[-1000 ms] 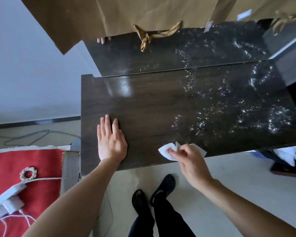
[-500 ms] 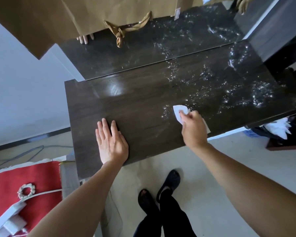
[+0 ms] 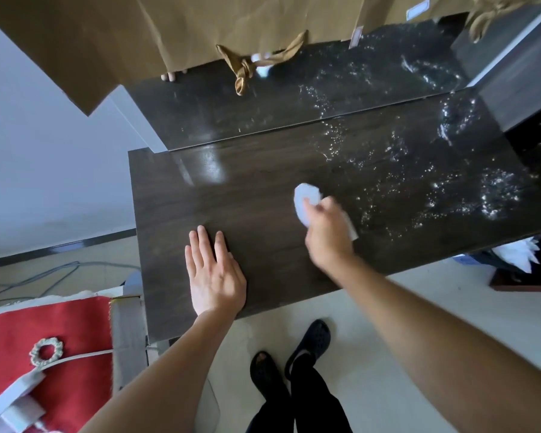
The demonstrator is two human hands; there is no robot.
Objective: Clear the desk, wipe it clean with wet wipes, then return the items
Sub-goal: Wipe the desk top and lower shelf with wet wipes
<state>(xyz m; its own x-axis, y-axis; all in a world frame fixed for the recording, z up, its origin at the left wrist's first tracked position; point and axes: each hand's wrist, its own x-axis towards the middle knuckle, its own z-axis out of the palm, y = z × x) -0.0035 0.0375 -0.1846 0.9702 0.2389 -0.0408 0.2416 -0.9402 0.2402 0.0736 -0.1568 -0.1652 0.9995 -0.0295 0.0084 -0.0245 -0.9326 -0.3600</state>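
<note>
The dark wooden desk fills the middle of the view; its right half glistens with wet streaks and droplets. My right hand presses a white wet wipe onto the desktop near the centre, blurred by motion. My left hand lies flat, fingers together, on the dry left part near the front edge. The wipe's far corner sticks out beyond my fingers.
Brown paper bags with ribbon handles hang over a glossy dark panel behind the desk. A red cloth at lower left holds a white charger, cable and a beaded ring. White crumpled paper sits at the right edge.
My right hand has carried the wipe from the front edge inward and to the left across the desktop. My left hand has stayed flat in the same spot.
</note>
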